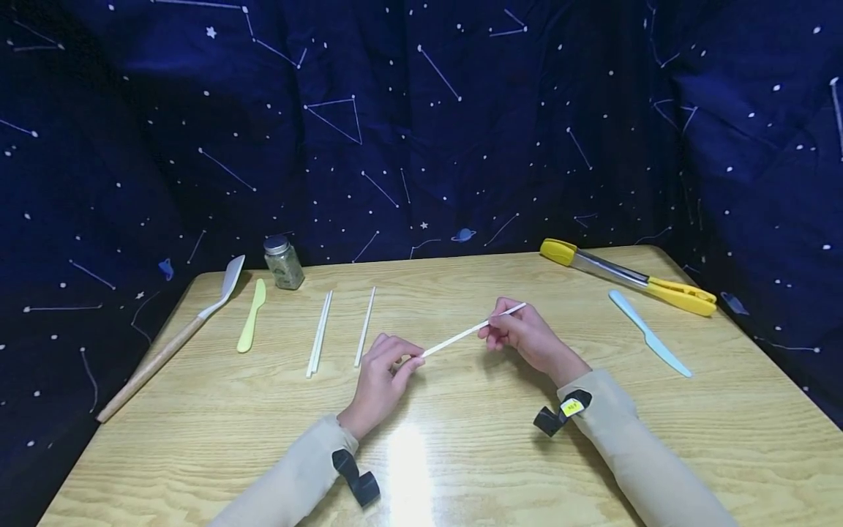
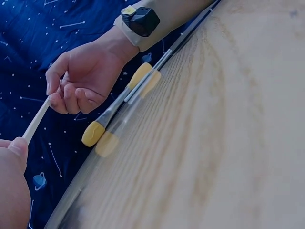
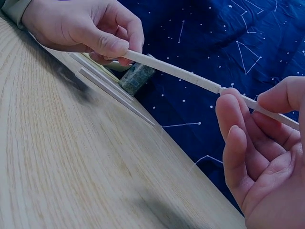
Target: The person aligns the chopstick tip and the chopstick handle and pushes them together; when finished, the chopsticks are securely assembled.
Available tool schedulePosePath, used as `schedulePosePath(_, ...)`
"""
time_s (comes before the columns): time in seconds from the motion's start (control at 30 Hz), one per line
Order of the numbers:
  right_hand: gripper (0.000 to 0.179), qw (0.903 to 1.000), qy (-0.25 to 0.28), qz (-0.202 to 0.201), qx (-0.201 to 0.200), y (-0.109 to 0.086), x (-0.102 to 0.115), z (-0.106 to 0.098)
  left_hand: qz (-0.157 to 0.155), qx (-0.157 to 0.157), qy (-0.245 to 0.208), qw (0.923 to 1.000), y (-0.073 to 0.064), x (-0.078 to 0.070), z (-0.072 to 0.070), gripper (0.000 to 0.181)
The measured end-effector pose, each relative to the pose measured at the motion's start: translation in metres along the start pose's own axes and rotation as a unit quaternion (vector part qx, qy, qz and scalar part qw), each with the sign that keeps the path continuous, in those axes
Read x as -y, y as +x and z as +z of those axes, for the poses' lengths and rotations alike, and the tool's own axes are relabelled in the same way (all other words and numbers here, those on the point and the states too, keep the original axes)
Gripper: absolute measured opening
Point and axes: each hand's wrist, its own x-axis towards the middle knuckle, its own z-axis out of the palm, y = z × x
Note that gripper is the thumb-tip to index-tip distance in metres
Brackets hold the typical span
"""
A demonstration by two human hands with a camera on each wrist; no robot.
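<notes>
Above the table, both hands share one white chopstick [image 1: 457,338]. My left hand [image 1: 382,373] pinches its lower end between thumb and fingers. Closer to the other end, my right hand [image 1: 527,338] pinches it, and the tip sticks out beyond the fingers. In the right wrist view the chopstick [image 3: 176,72] runs slantwise from one hand to the other, with a small notch or joint visible near the right fingertips. Left of the hands lie a single chopstick [image 1: 365,326] and a close pair of chopsticks [image 1: 319,334], all on the table.
To the left are a wooden-handled spatula [image 1: 165,353], a pale yellow knife [image 1: 252,316] and a jar [image 1: 284,263] with a dark lid. Yellow-ended tongs [image 1: 612,270] and a light blue knife [image 1: 648,334] lie right. A dark blue starry cloth [image 1: 408,146] hangs behind the table [image 1: 487,454].
</notes>
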Motion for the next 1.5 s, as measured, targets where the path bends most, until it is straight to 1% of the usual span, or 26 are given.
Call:
schedulePosePath(0.3,0.019,0.9998,0.021,0.003,0.006,-0.002,-0.005,0.0,-0.01,0.008,-0.005,0.9999,-0.003,-0.001,0.0,0.006)
schedulePosePath(0.5,0.019,0.9996,0.025,0.0,0.017,0.0,-0.003,0.002,0.002,0.002,-0.003,1.0,-0.002,-0.001,-0.001,0.01)
schedulePosePath(0.67,0.02,0.9993,0.023,-0.01,0.027,0.001,-0.003,0.002,0.014,-0.001,-0.011,0.9998,-0.002,-0.001,-0.001,0.013)
schedulePosePath(0.8,0.021,0.9992,0.021,-0.02,0.029,0.001,-0.001,0.002,0.016,0.001,-0.014,0.9998,-0.001,-0.004,-0.002,0.014)
schedulePosePath(0.97,0.021,0.9996,0.007,-0.014,0.024,0.0,0.001,0.003,0.02,-0.005,-0.014,0.9997,0.001,-0.007,-0.001,0.017)
schedulePosePath(1.13,0.018,0.9999,-0.014,-0.003,0.009,0.001,0.002,0.004,0.037,-0.006,-0.009,0.9992,0.005,-0.012,-0.002,0.02)
schedulePosePath(1.2,0.018,0.9998,-0.019,-0.001,0.004,0.001,0.003,0.005,0.036,0.004,-0.006,0.9993,0.006,-0.014,-0.002,0.018)
schedulePosePath(1.27,0.018,0.9997,-0.025,0.001,-0.004,0.001,0.003,0.006,0.026,0.022,-0.007,0.9994,0.007,-0.017,-0.003,0.015)
schedulePosePath(1.37,0.017,0.999,-0.039,0.011,-0.019,0.001,0.003,0.008,0.003,0.064,-0.021,0.9977,0.007,-0.021,-0.004,0.014)
schedulePosePath(1.5,0.016,0.9967,-0.069,0.026,-0.034,0.001,0.003,0.011,-0.027,0.121,-0.051,0.9909,0.006,-0.027,-0.005,0.016)
